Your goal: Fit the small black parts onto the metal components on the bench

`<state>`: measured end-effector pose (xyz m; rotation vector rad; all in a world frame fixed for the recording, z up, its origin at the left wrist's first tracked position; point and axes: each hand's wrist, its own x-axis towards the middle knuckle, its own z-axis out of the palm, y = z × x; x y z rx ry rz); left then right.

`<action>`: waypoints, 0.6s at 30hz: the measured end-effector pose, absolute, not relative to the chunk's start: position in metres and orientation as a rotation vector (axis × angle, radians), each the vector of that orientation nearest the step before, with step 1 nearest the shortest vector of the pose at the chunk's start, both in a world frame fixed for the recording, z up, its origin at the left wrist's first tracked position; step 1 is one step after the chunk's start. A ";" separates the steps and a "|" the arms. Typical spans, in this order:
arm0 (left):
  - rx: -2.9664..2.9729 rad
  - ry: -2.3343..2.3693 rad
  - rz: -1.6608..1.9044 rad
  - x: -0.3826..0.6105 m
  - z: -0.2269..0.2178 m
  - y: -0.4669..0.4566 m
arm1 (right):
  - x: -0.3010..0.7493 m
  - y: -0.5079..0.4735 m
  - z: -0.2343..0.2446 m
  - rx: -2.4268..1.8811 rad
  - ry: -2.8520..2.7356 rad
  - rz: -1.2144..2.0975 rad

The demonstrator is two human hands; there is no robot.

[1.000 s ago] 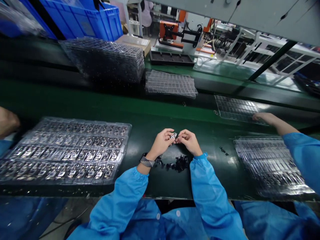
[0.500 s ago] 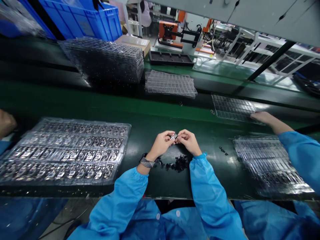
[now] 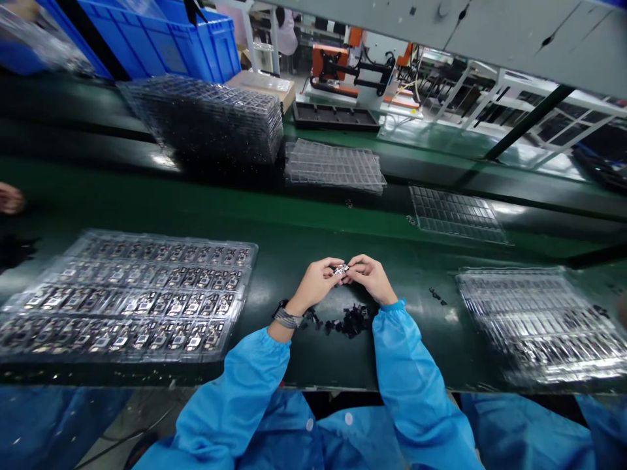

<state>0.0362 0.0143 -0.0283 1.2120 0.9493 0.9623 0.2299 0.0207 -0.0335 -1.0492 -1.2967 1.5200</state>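
My left hand [image 3: 317,282] pinches a small circuit board [image 3: 340,269] with silvery parts, held just above the green work surface. From the other side, my right hand [image 3: 371,277] closes its fingertips on the same board's edge; whether a smaller piece is also between them is hidden. Below both hands lies a loose pile of small black pieces [image 3: 356,320]. To the left, a clear plastic tray [image 3: 252,251] holds rows of similar boards, reaching almost to the table's front edge.
A stack of clear trays [image 3: 490,281] lies at the right, near a few black bits [image 3: 437,296]. On the belt are clear trays [image 3: 336,166], another tray [image 3: 458,212] and a tall tray stack [image 3: 210,121]. A co-worker's hand [image 3: 10,198] shows at far left.
The co-worker's arm at right has left the view. The right belt tray has shifted slightly left. The left co-worker's hand is higher. My hands have barely moved and still hold the board.
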 end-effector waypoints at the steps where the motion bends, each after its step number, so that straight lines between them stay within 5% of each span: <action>1: 1.212 0.947 0.961 0.036 -0.028 0.014 | 0.230 0.021 -0.033 -1.046 -1.289 1.525; 18: 1.161 0.908 0.945 0.034 -0.026 0.016 | 0.228 0.021 -0.031 -1.079 -1.236 1.533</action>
